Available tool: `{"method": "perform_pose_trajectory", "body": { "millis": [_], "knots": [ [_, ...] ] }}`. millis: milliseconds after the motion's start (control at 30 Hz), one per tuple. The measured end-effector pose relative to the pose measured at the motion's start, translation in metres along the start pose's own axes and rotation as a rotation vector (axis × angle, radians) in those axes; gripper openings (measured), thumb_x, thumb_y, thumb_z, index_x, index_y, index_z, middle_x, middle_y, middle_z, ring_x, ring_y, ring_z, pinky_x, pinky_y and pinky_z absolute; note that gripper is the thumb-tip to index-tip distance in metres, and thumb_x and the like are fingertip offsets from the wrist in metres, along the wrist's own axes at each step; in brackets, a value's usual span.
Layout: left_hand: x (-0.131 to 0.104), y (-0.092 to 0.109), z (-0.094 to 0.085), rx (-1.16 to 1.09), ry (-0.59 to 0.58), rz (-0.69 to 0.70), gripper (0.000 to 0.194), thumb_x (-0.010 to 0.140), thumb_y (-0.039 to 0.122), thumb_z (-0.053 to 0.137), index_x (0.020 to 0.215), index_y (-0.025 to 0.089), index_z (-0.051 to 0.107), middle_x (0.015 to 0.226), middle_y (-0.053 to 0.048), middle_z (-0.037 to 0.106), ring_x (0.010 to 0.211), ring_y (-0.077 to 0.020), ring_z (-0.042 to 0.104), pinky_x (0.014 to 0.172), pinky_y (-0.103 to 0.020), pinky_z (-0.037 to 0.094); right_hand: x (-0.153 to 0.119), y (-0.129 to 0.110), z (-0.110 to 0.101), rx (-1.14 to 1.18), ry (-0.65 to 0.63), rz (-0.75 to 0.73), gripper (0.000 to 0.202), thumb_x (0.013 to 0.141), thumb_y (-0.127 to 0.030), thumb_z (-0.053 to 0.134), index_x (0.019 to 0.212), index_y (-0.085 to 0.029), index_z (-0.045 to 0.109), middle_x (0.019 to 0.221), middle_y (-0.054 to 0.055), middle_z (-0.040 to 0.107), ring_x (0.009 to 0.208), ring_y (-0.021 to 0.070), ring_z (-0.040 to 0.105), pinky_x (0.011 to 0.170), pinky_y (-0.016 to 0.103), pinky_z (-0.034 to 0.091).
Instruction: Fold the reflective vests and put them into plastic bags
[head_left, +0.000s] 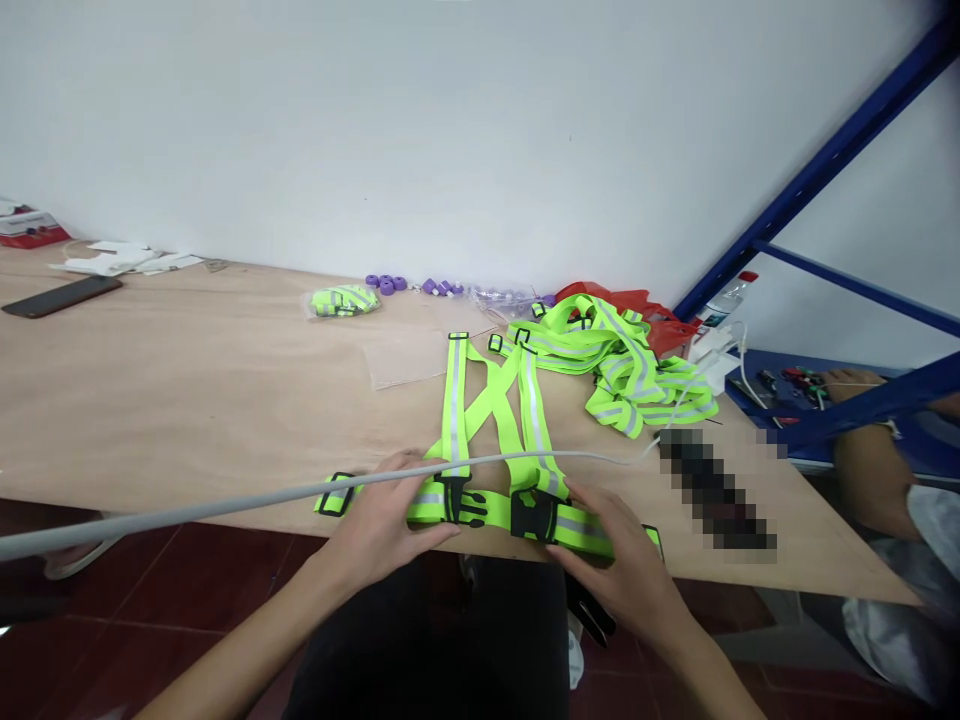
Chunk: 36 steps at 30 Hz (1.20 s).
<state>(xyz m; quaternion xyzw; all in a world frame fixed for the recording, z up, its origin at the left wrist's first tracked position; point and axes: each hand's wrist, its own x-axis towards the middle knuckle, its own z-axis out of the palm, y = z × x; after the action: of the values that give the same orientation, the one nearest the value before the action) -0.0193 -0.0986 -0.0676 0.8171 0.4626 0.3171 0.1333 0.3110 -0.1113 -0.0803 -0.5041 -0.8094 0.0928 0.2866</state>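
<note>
"Harness of neon yellow-green webbing with silver-grey stripes (495, 402), flat at the near edge of a long tan wooden table (225, 390). Shoulder straps run away from the person, crossing behind."

"Left hand (386, 525)?"

"Pinching the waist strap, thumb at its near edge, fingers over its far edge, just beside the black plastic pronged buckle half (471, 508)."

"Right hand (626, 550)?"

"Curled about the other end of the strap, thumb low, fingers high, pinching it at the black plastic socket half (531, 515). Firmness of either grip: cannot tell."

"Buckle joined?"

"No. Prongs point at the socket, halves near each other but apart, neon webbing showing between."

"Surroundings?"

"Loose heap of neon striped webbing (634, 365) beyond, to the right, with a crumpled red plastic bag (667, 330) behind it. Small clear-wrapped neon packet (343, 301) farther back, left of several small purple round pieces (386, 284) by the wall."

"Anything across the view?"

"Thin pale-grey cable (285, 495), passing in front of the left hand and the harness. Far right, a co-worker's bare forearm (862, 470) beside a blue metal frame (832, 150)."
</note>
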Motion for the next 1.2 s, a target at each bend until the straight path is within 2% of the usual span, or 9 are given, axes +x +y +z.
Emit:
{"method": "perform_pose_trajectory", "body": {
  "millis": [300,600,933,1200],
  "knots": [
    [0.004,0.007,0.009,0.039,0.007,0.026,0.060,0.086,0.042,0.078,0.136,0.023,0.051,0.127,-0.012,0.067,0.128,-0.0354,0.057,0.098,-0.049,0.055,0.006,-0.017,0.002,0.041,-0.033,-0.018,0.057,0.094,-0.034,0.065,0.146,-0.029,0.043,0.131,0.011,0.065,0.118,0.0309,0.063,0.096,0.047,0.056],
    [0.004,0.008,0.010,0.034,0.019,0.019,0.058,0.087,0.043,0.076,0.136,0.023,0.052,0.126,-0.012,0.068,0.128,-0.0354,0.057,0.096,-0.048,0.056,0.009,-0.017,0.001,0.054,-0.030,-0.011,0.057,0.092,-0.033,0.066,0.144,-0.028,0.046,0.130,0.011,0.066,0.116,0.0302,0.065,0.096,0.046,0.056],
    [0.004,0.008,0.011,0.016,0.011,-0.001,0.058,0.087,0.042,0.077,0.136,0.024,0.051,0.128,-0.011,0.068,0.129,-0.0357,0.058,0.099,-0.049,0.055,0.015,-0.023,-0.004,0.047,-0.080,-0.014,0.057,0.091,-0.030,0.066,0.144,-0.029,0.046,0.129,0.012,0.066,0.116,0.0306,0.065,0.095,0.047,0.056],
    [0.005,0.013,0.012,-0.119,-0.030,-0.065,0.051,0.091,0.036,0.074,0.135,0.026,0.051,0.127,-0.007,0.070,0.117,-0.0280,0.068,0.093,-0.041,0.058,0.016,-0.023,-0.003,0.033,-0.058,-0.028,0.056,0.091,-0.032,0.066,0.143,-0.028,0.046,0.129,0.011,0.067,0.116,0.0297,0.066,0.096,0.046,0.056]
  ]
}}
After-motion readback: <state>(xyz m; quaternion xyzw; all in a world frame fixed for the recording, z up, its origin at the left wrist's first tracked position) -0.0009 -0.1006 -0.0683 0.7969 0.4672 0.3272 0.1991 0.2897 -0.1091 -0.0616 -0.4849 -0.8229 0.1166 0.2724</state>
